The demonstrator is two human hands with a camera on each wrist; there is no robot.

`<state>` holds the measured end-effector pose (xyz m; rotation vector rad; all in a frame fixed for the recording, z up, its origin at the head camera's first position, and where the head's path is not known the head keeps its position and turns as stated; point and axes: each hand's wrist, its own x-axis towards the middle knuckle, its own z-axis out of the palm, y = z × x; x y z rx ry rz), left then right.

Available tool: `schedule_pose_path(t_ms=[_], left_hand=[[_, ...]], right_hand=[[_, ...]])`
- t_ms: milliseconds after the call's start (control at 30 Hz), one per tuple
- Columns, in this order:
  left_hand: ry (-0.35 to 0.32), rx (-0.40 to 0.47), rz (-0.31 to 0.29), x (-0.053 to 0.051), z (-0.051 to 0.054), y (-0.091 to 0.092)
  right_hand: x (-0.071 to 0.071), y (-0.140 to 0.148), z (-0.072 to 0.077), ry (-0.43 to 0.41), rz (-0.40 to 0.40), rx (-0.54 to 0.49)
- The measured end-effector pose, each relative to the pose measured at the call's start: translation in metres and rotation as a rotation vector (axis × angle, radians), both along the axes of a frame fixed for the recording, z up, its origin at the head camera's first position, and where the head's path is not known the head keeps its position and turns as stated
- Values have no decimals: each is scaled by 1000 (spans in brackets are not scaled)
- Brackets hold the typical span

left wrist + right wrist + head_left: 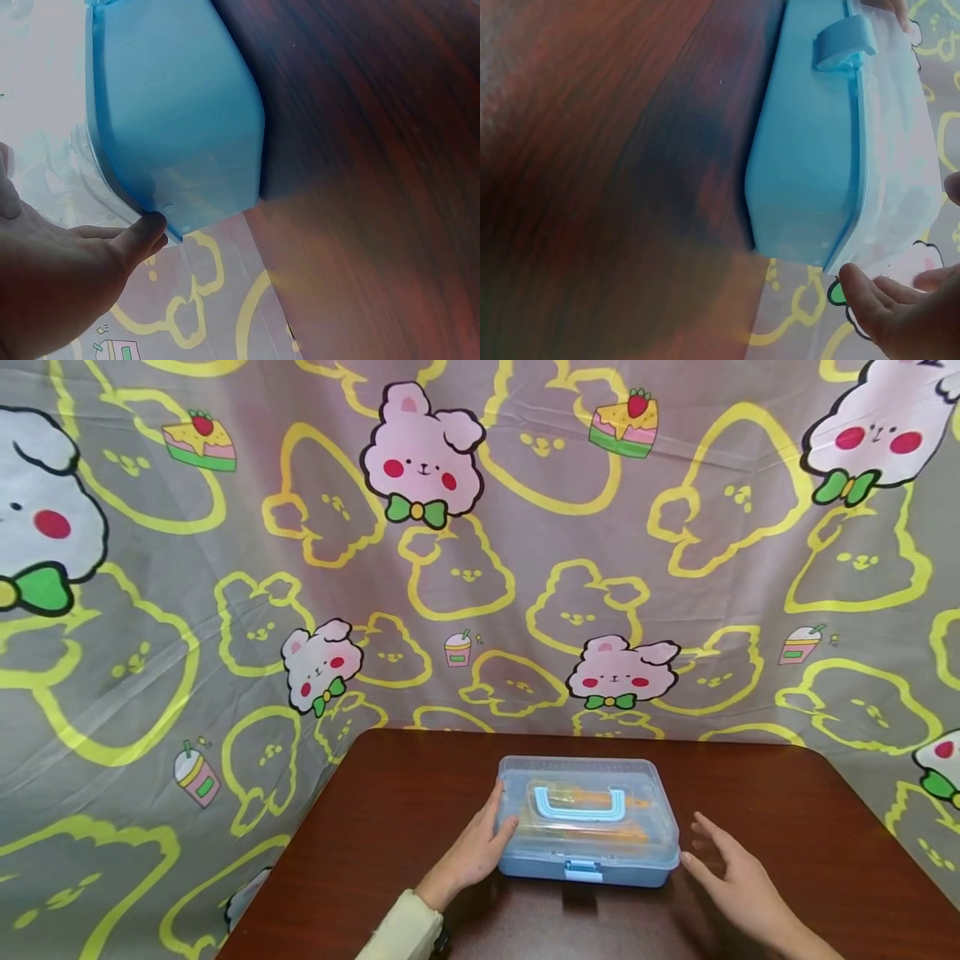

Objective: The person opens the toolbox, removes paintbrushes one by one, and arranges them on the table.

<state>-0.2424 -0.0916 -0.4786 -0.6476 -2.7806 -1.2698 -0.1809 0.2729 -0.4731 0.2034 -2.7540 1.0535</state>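
A blue plastic storage box [517, 865] with a clear lid and a light blue carry handle [581, 815] sits on the table. Its front latch [583, 871] faces me, and blurred orange and yellowish things [626, 837] show through the lid. My left hand [476, 850] lies along the box's left side, its fingertips touching the edge below the lid rim in the left wrist view. On the other side, my right hand [742, 885] is spread by the right front corner, its thumb tip very close to the lid rim; whether it touches, I cannot tell.
The dark reddish-brown wooden table [405, 793] extends around the box. Behind and to the sides hangs a grey cloth [525, 693] printed with yellow outlines and cartoon rabbits, close to the table's far edge.
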Motion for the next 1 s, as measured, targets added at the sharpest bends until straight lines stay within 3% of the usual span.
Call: schedule_pose_path(t_ms=[200, 333, 833, 1000], left_hand=[[5, 7, 0, 0, -3, 0], [29, 3, 0, 0, -4, 0], [61, 14, -57, -3, -10, -6], [5, 5, -51, -3, -11, -7]], right_hand=[[-4, -6, -11, 265, 71, 44], [-8, -10, -17, 342, 116, 41], [-20, -13, -31, 391, 124, 81], [-22, -16, -34, 399, 94, 92]])
